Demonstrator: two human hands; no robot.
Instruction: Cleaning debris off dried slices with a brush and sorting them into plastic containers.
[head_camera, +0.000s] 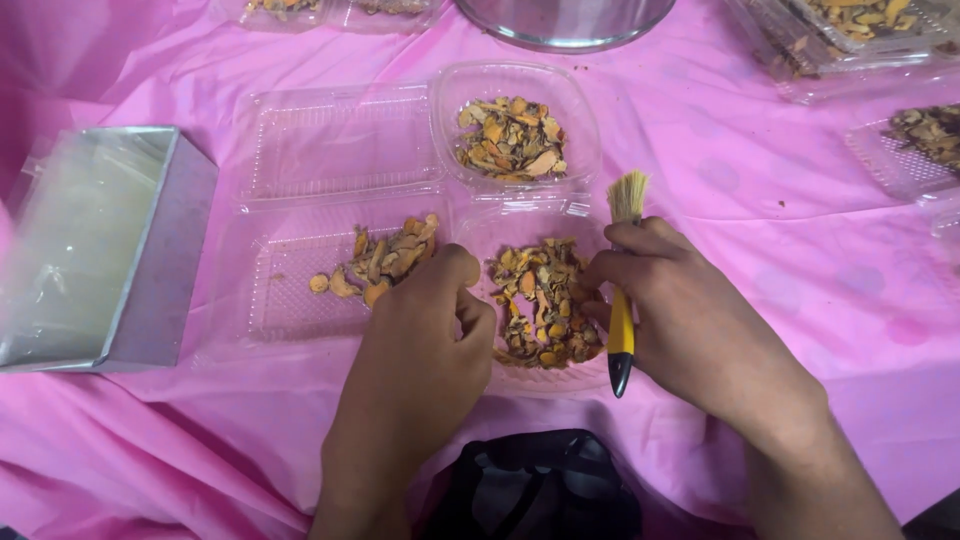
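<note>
My right hand holds a small brush with a yellow and black handle, its pale bristles pointing up, while its fingertips reach into a clear plastic tray of dried orange-brown slices. My left hand is curled at the tray's left edge, fingers pinched together; whether it holds a slice cannot be seen. The tray's flat lid to the left carries a small pile of slices. Behind stands a second open clear tray with slices.
A pink cloth covers the table. A grey metal box lined with plastic sits at the left. A steel pot is at the far edge, more clear trays of slices at the right. A black bag lies near me.
</note>
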